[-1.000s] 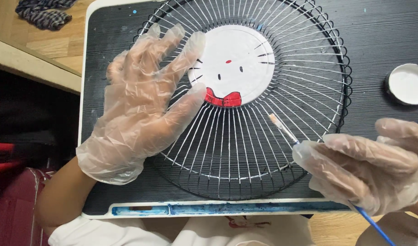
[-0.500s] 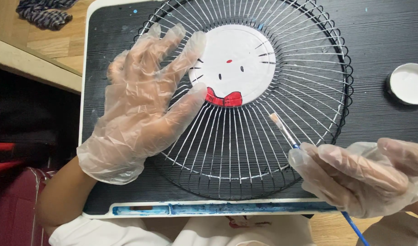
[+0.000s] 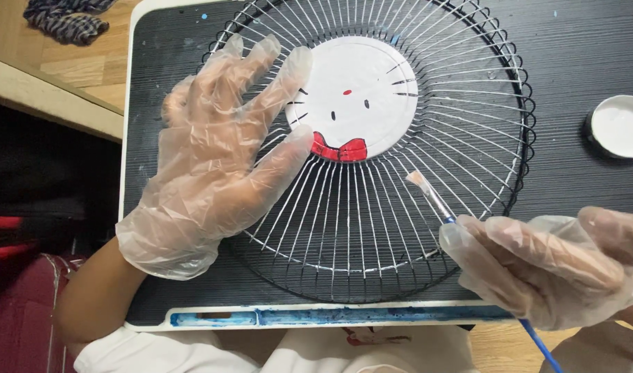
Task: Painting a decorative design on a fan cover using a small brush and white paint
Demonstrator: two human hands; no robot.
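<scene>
— What is the left hand (image 3: 213, 166) doing?
— It's lying flat, gloved fingers spread apart, pressing the wire fan grille (image 3: 372, 148) at centre frame.
— And the right hand (image 3: 551, 266)?
— At lower right it's pinching a blue-handled paintbrush (image 3: 434, 200), bristles probably touching the spokes. A white paint lid (image 3: 620, 126) is sitting at right.

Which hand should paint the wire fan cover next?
Probably the right hand: it holds the blue-handled paintbrush over the round wire fan grille. The left hand lies flat on the grille.
</scene>
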